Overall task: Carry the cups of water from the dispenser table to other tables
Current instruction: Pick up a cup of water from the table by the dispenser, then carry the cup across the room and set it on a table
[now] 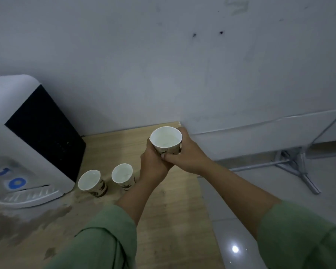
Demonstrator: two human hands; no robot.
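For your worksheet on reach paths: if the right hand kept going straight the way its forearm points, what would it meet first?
The held cup is already in the right hand; beyond it, probably the white wall, though depth is unclear.

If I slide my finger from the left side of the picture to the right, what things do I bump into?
Water dispenser → first paper cup on the table → second paper cup → paper cup held in both hands → metal stand legs on the floor.

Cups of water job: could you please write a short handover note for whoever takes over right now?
Left hand and right hand: both in a grip on the lifted cup, held above the dispenser table.
Two more cups stand on that table beside the dispenser.
Done: one cup picked up.
Left: carry it to another table, then fetch the other two.
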